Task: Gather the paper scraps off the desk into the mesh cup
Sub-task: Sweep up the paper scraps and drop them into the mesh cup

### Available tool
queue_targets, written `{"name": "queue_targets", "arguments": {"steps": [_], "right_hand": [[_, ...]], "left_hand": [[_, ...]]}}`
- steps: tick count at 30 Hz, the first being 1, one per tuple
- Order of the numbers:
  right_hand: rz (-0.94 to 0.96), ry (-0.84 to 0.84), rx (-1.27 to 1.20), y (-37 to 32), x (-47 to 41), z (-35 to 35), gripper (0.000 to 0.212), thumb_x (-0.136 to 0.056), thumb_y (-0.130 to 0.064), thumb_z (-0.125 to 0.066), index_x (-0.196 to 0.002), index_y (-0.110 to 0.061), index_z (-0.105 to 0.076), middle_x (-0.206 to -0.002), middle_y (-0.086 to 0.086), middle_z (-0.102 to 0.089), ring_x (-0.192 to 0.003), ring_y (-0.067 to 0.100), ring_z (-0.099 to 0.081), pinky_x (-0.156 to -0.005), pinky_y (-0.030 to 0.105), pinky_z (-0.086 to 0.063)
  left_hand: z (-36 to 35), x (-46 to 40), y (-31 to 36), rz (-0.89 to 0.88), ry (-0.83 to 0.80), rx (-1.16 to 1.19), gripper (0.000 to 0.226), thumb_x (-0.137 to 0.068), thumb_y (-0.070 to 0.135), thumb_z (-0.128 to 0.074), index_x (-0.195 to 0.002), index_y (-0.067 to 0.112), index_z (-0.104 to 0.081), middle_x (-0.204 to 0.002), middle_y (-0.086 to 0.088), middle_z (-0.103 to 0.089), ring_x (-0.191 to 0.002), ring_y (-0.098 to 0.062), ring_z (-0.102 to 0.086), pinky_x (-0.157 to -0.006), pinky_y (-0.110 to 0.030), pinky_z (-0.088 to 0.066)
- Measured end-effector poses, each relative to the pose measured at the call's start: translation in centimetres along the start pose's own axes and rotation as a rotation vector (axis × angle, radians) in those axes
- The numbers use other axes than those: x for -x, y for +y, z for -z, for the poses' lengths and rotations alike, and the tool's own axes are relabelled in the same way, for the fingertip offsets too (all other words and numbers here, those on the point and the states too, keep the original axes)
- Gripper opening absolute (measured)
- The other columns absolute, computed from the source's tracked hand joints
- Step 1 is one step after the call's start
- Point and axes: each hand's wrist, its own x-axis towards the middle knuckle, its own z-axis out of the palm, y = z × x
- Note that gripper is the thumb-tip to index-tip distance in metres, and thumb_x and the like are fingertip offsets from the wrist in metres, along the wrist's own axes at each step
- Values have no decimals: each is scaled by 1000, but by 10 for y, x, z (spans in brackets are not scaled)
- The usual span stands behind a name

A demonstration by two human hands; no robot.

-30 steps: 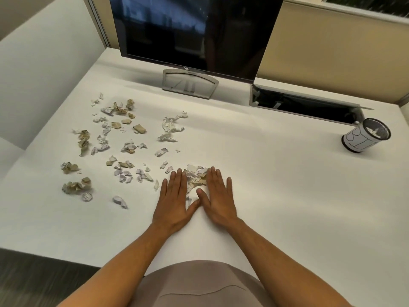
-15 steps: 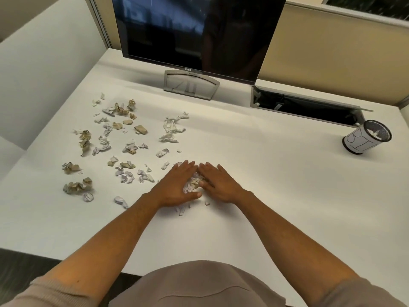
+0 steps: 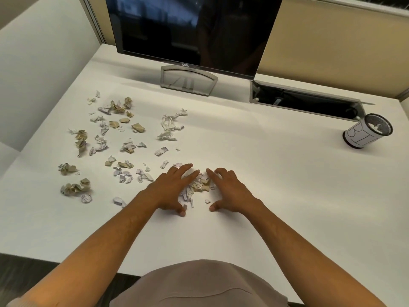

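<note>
A small pile of white and tan paper scraps point(image 3: 197, 186) lies on the white desk point(image 3: 276, 196) between my two hands. My left hand point(image 3: 170, 191) cups its left side, fingers spread and curved, thumb on the desk. My right hand point(image 3: 230, 191) cups the right side the same way. Neither hand grips the scraps. Several more crumpled scraps point(image 3: 115, 142) are scattered over the left half of the desk. The mesh cup point(image 3: 367, 131), wrapped in white paper with dark letters, stands at the far right, well away from both hands.
A dark monitor point(image 3: 194, 29) on a grey stand point(image 3: 188, 79) sits at the back centre. An open cable tray slot point(image 3: 305, 103) runs along the back right. Partition walls close the left and rear sides. The desk's front edge is near my body.
My hands, flat side by side a second ago, have swung apart at the wrists and now bracket the pile from left and right, fingers curled. The pile has been pushed together.
</note>
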Motion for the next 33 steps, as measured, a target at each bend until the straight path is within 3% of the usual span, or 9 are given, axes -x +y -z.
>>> {"name": "queue_targets", "arguments": {"steps": [2,5,10,17,21,24,27,30,33], "right_hand": [[-50,2,-44,-12,-8,1,103,-66,-38,-84,-149,-27,-24,-145,3,-28,-128,26,-30,-93,42,-46],[-76,24,-60,-26,-16,0,76,-69,-28,-82,-135,-25,-44,-131,6,-37,-117,29,-38,-85,41,-49],[-88,58,-47,-35,-17,-7,49,-81,-24,-72,-127,-20,-56,-120,9,-45,-109,31,-44,-82,40,-49],[-49,161,-32,-40,-8,-20,12,-90,-17,-58,-96,-9,-64,-99,8,-54,-91,26,-47,-63,33,-37],[-66,191,-38,-41,-7,-19,10,-87,-5,-51,-81,-7,-60,-81,8,-51,-76,23,-39,-59,33,-26],[-147,257,-224,-37,-9,-17,15,-79,0,-51,-65,-6,-52,-67,10,-49,-66,25,-40,-59,39,-31],[-206,353,-502,-27,-6,-14,16,-79,-2,-61,-63,-4,-59,-53,6,-47,-55,16,-32,-54,31,-28],[-309,369,-718,-15,1,-9,15,-81,-10,-69,-66,-13,-67,-51,-3,-57,-48,8,-47,-49,20,-37],[-383,385,-903,1,8,-4,8,-80,-18,-73,-73,-16,-74,-67,1,-72,-66,16,-70,-63,27,-52]], "left_hand": [[3,-5,6,40,-39,90,125,-57,47,-85,-150,40,-2,-158,10,5,-144,-22,-3,-108,-44,-36],[6,-8,12,80,-39,234,99,-60,32,-84,-142,42,-31,-152,6,-14,-136,-23,-20,-98,-44,-45],[5,-9,15,66,76,315,53,-69,23,-79,-120,26,-64,-128,-1,-45,-113,-23,-47,-90,-38,-46],[1,-8,26,81,186,307,21,-82,21,-69,-102,13,-71,-100,-3,-55,-90,-23,-55,-69,-31,-39],[0,-7,31,100,225,308,14,-89,18,-61,-93,9,-70,-94,-6,-59,-88,-25,-58,-72,-36,-43],[0,-5,31,169,301,446,12,-85,17,-67,-80,6,-69,-83,-8,-62,-80,-25,-59,-72,-37,-44],[1,-3,30,254,403,687,5,-81,9,-72,-83,7,-75,-83,0,-68,-80,-12,-60,-71,-18,-44],[5,-4,32,319,429,844,8,-78,10,-76,-86,9,-77,-81,2,-71,-76,-8,-63,-69,-10,-44],[11,-11,38,338,434,959,7,-78,9,-77,-84,12,-76,-75,6,-70,-68,-3,-64,-63,-4,-44]]}}
